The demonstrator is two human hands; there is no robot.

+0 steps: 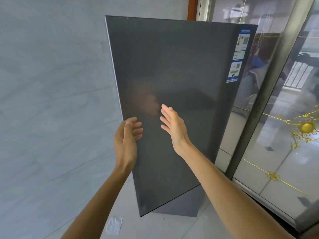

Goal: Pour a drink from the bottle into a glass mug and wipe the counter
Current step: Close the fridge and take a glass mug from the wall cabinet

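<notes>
Our left hand [127, 135] and right hand [172, 128] are both raised with fingers loose and spread, gripping nothing, just in front of the dark fridge door [172, 83]. Whether either touches it we cannot tell. The left hand sits by the door's left edge, which looks like the place to take hold, since no handle shows on the smooth, stiff panel. We judge it heavy and slick to bare fingers. No bottle, glass mug or desk is in view; the bottle may be inside. Blue labels [239, 56] sit at the door's far right corner. A glass sliding door [284, 135] stands to the right and a pale wall [51, 83] to the left.
</notes>
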